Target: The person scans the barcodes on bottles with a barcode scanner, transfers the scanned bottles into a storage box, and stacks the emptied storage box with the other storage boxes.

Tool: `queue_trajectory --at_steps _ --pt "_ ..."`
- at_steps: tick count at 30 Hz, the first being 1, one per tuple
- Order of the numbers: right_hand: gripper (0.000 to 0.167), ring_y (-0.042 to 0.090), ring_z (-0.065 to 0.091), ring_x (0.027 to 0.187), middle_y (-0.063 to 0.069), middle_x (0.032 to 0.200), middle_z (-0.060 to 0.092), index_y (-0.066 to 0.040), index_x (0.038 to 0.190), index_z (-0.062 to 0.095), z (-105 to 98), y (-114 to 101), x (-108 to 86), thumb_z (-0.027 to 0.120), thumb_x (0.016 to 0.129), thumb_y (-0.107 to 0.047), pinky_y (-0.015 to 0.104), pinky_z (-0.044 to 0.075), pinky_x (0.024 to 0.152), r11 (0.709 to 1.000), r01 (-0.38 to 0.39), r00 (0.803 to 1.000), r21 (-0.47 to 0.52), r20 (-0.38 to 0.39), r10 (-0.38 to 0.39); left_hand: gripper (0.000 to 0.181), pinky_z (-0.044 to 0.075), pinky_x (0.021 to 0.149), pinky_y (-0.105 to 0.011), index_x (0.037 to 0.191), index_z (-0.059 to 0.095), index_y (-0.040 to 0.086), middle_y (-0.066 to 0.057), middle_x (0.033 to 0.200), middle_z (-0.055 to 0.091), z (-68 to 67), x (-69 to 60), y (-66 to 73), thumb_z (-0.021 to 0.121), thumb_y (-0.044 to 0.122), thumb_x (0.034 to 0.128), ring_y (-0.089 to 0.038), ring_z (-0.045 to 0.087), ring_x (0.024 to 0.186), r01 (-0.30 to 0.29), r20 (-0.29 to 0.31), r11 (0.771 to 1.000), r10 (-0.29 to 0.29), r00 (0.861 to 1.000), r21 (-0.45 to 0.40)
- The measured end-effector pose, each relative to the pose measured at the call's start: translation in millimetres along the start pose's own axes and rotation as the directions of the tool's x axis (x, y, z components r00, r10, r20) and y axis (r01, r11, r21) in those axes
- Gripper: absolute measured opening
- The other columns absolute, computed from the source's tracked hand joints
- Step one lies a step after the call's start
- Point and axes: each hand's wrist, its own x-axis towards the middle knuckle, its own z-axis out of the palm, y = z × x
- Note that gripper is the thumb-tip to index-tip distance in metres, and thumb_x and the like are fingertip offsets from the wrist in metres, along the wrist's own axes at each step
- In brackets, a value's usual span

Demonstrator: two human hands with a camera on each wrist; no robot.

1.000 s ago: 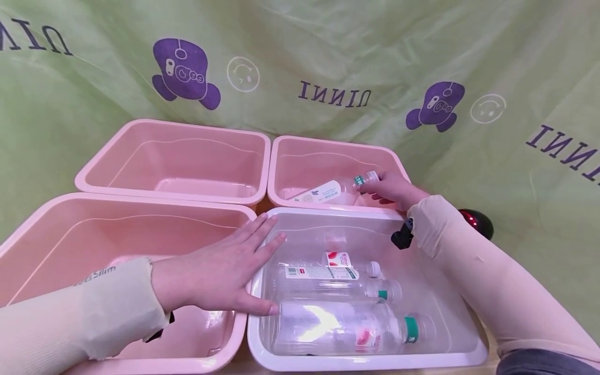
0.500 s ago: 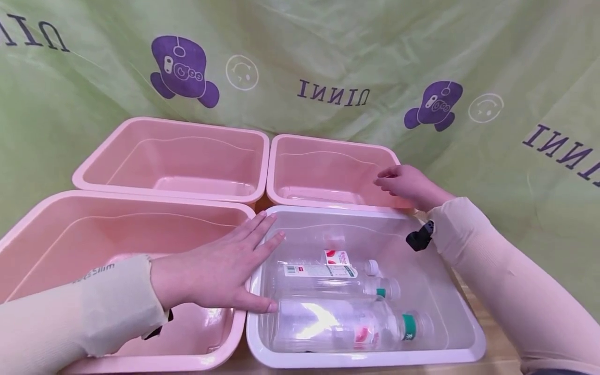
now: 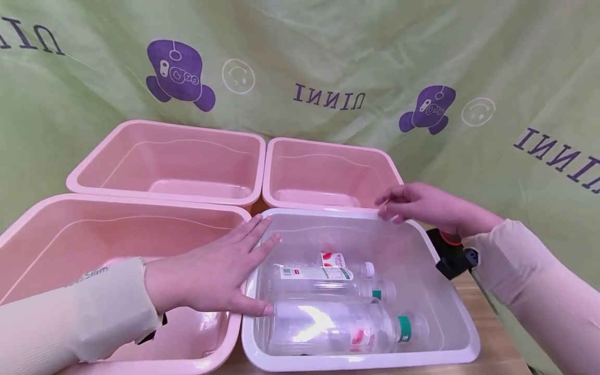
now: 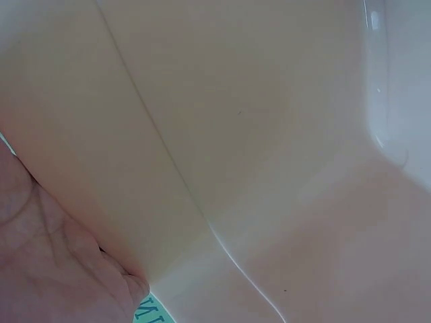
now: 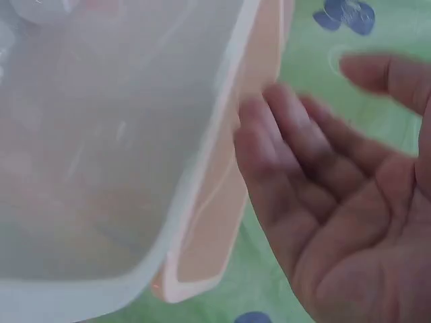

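Observation:
My left hand [image 3: 206, 273] lies with spread, straight fingers across the adjoining rims of the front-left pink bin [image 3: 126, 221] and the white bin [image 3: 361, 362]. Three clear plastic bottles lie on their sides in the white bin: a large one [image 3: 328, 325] nearest me, a labelled one [image 3: 316, 273] in the middle, and a white-capped one [image 3: 335, 259] behind. Over the white bin's back-right corner hovers my right hand [image 3: 422, 208]; the right wrist view shows its palm holding nothing, fingers loosely bent. Beyond it stands the back-right pink bin [image 3: 333, 147]; no bottle shows inside, though part of its floor is hidden.
The back-left pink bin [image 3: 173, 130] adjoins the other bins. Wooden tabletop [image 3: 489, 323] shows at the right. Green cloth [image 3: 262, 31] with purple prints hangs behind the bins.
A second ago my right hand held a bottle by its neck in the back-right pink bin. It has released it and moved right and toward me. My left hand stays put.

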Motion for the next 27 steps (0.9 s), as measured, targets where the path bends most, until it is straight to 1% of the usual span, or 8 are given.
queue_trajectory --at_steps 2,5,7,12,16,20,24,27 --pt "0.036 0.025 0.066 0.102 0.011 0.113 0.071 0.008 0.13 0.062 9.8 1.0 -3.8 0.064 0.101 -0.014 0.035 0.055 0.088 1.0 0.014 0.995 -0.012 0.098 -0.013 0.113 0.015 0.123 -0.057 0.162 0.028 0.001 -0.024 0.17 0.006 1.5 -0.5 0.2 0.051 0.083 0.088 -0.04 0.0 0.156 -0.002 0.0 1.0 0.002 1.0 -0.003" --pt "0.036 0.02 0.065 0.098 0.006 0.109 0.072 0.008 0.126 0.064 28.6 4.9 -3.4 0.067 0.098 -0.014 0.033 0.054 0.086 0.996 0.052 0.974 -0.076 0.224 -0.034 0.112 0.015 0.123 -0.057 0.161 0.029 0.0 -0.024 0.17 0.007 3.8 -1.1 0.0 0.051 0.082 0.0883 -0.041 0.001 0.156 -0.007 -0.003 1.0 0.007 1.0 -0.004" --pt "0.038 0.016 0.065 0.096 0.002 0.106 0.072 0.007 0.126 0.064 42.2 8.1 -1.1 0.07 0.095 -0.016 0.032 0.054 0.086 0.989 0.077 0.956 -0.126 0.29 -0.037 0.112 0.016 0.123 -0.057 0.162 0.029 0.0 -0.024 0.17 0.007 5.2 -1.3 -0.1 0.051 0.082 0.0883 -0.041 0.002 0.156 -0.007 0.003 1.0 0.007 1.0 -0.001" --pt "0.049 0.013 0.066 0.095 -0.001 0.105 0.068 -0.003 0.127 0.062 68.9 11.7 2.2 0.081 0.085 -0.019 0.031 0.053 0.087 0.982 0.063 0.908 -0.179 0.418 0.017 0.113 0.015 0.123 -0.056 0.162 0.028 0.001 -0.024 0.17 0.007 7.1 -1.4 0.2 0.049 0.084 0.0879 -0.04 0.0 0.156 -0.003 0.018 1.0 0.003 1.0 -0.001" --pt "0.053 0.012 0.064 0.092 -0.001 0.1 0.064 -0.008 0.125 0.06 77.4 12.8 4.9 0.086 0.079 -0.013 0.029 0.054 0.085 0.977 0.1 0.89 -0.19 0.457 -0.002 0.115 0.016 0.122 -0.057 0.162 0.027 0.001 -0.025 0.169 0.007 5.9 -2.0 -0.2 0.047 0.085 0.0873 -0.041 0.0 0.156 0.003 0.014 1.0 -0.003 1.0 0.001" --pt "0.06 0.009 0.065 0.09 -0.004 0.098 0.062 -0.014 0.125 0.056 79.6 17.4 7.7 0.088 0.073 -0.01 0.028 0.054 0.082 0.956 0.138 0.89 -0.257 0.456 -0.005 0.115 0.015 0.123 -0.056 0.162 0.027 0.001 -0.025 0.169 0.008 3.1 -0.8 -0.5 0.048 0.086 0.0871 -0.041 0.0 0.156 0.005 0.016 1.0 -0.005 1.0 0.01" --pt "0.063 0.007 0.061 0.084 -0.008 0.093 0.059 -0.02 0.125 0.055 83.2 26.9 10.3 0.087 0.071 -0.014 0.028 0.051 0.08 0.909 0.191 0.904 -0.371 0.427 -0.016 0.116 0.013 0.123 -0.056 0.162 0.027 0.0 -0.025 0.17 0.006 1.6 1.3 -0.7 0.048 0.086 0.0868 -0.041 -0.002 0.156 0.003 0.019 1.0 -0.003 1.0 0.014" --pt "0.057 0.007 0.057 0.081 -0.01 0.089 0.058 -0.022 0.121 0.057 84.4 37.9 13.0 0.084 0.072 -0.016 0.03 0.049 0.078 0.878 0.231 0.914 -0.419 0.403 -0.048 0.116 0.012 0.123 -0.056 0.162 0.026 0.0 -0.025 0.17 0.005 1.4 2.2 -0.5 0.05 0.085 0.0868 -0.04 -0.002 0.156 0.006 0.022 1.0 -0.007 1.0 0.015"
